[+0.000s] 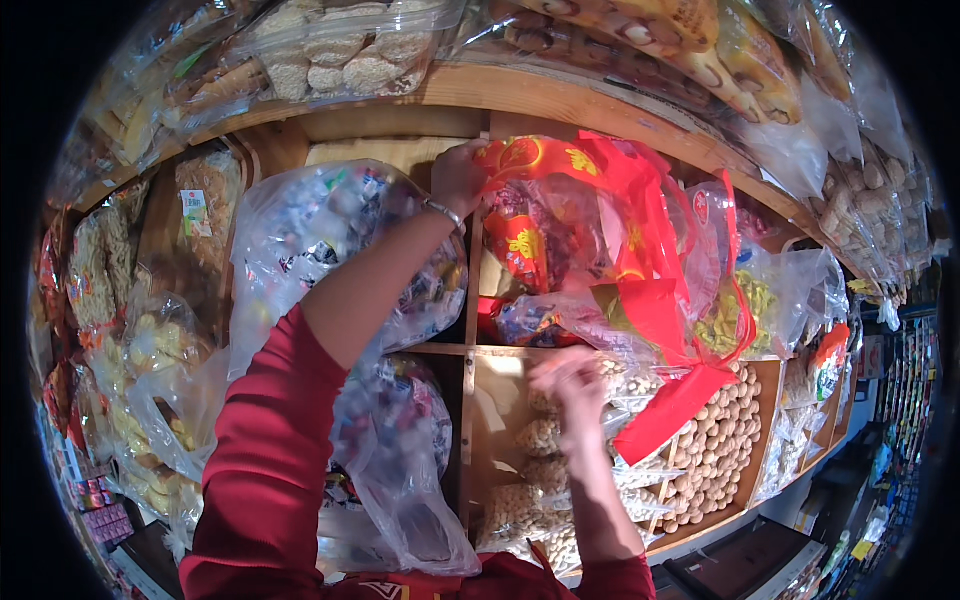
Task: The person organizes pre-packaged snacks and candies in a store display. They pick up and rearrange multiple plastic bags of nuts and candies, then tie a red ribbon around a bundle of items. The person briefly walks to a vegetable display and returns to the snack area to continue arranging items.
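At the upper middle, my left hand (459, 176) is at the left end of a red gift bag (559, 157) with gold print; its fingers are partly hidden, so its grip is unclear. My right hand (574, 375) is lower right of centre, blurred, its fingers partly spread below a clear bag of wrapped sweets (536, 319). The red bag's folds and handles trail down to the right, over bagged nuts. Left of my left hand lies a large clear bag of wrapped sweets (337, 225).
Wooden dividers (469, 375) split the display into compartments. Loose walnuts (712, 450) fill one at the lower right, beside bagged nuts (525, 510). A wooden shelf edge (517, 86) crosses above, with packed snacks (352, 49) on it. Bagged biscuits (157, 345) lie at the left.
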`<state>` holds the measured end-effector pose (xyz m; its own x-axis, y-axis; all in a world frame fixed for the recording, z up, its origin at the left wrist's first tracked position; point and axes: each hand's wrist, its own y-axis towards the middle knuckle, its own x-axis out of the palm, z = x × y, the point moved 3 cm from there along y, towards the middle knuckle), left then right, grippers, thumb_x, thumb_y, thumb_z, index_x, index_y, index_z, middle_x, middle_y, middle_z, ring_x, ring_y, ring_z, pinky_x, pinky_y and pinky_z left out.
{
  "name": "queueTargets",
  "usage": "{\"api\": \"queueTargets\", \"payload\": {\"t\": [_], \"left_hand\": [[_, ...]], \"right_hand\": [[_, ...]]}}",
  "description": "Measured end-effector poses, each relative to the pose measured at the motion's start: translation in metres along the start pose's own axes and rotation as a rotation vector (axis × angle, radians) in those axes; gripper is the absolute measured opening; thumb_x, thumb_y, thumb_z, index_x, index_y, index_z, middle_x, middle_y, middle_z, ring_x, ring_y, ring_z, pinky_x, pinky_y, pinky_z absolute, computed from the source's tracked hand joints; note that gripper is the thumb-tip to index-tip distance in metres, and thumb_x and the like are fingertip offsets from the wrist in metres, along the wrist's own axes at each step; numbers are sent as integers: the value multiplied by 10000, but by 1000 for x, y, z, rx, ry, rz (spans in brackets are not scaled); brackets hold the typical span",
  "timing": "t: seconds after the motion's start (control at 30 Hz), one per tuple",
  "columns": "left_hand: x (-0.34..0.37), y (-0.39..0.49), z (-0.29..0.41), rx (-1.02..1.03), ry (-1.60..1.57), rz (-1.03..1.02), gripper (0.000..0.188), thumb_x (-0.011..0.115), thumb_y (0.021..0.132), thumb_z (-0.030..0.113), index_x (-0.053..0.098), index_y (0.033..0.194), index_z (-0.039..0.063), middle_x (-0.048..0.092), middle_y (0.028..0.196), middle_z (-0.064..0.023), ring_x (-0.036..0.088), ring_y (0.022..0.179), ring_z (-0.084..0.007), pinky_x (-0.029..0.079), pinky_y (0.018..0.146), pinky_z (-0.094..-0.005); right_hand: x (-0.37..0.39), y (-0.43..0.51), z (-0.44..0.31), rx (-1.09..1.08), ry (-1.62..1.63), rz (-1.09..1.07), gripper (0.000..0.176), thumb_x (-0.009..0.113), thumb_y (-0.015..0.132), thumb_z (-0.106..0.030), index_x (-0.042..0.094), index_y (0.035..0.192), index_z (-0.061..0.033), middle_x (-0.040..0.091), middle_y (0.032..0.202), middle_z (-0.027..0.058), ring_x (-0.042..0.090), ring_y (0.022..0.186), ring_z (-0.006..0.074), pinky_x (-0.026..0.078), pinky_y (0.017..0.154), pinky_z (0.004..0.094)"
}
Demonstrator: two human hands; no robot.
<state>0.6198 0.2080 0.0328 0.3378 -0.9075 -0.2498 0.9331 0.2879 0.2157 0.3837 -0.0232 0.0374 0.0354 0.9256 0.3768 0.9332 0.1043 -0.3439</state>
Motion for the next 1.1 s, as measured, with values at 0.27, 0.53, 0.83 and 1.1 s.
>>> {"api": "queueTargets", "payload": {"t": [0.27, 0.53, 0.83, 1.1], "left_hand": [[-18, -11, -12, -207, -476, -8, 224, 578, 783, 37, 621, 999, -5, 646, 848, -70, 610, 719, -131, 501, 641, -259], [-37, 0, -39, 20, 103, -269, 479, 714, 724, 262, 567, 1136, 66, 653, 908, -115, 619, 816, -200, 481, 733, -326], [-41, -53, 22, -104, 229, -806, 491, 640, 799, 88, 450, 1251, 55, 608, 910, 4, 548, 753, -62, 464, 643, -209], [-75, -211, 102, -622, -854, -310, 204, 448, 921, 141, 494, 1099, 53, 420, 659, 37, 339, 487, -7, 269, 399, -151]], "right_hand": [[51, 89, 13, -337, 26, 238, 425, 653, 788, -31, 459, 1162, 22, 548, 1045, 81, 523, 989, 149, 399, 907, 275], [25, 74, 24, -488, -76, 507, 731, 699, 744, -34, 255, 1312, 85, 330, 1348, 195, 363, 1228, 236, 277, 1037, 338], [58, 160, 19, -400, -615, 322, 304, 676, 743, -34, 553, 1017, 9, 566, 987, 152, 553, 945, 264, 429, 790, 344], [91, -44, 35, -362, 312, 49, 411, 417, 946, -120, 324, 1337, -36, 370, 1336, 71, 361, 1234, 177, 298, 1012, 300]]}}
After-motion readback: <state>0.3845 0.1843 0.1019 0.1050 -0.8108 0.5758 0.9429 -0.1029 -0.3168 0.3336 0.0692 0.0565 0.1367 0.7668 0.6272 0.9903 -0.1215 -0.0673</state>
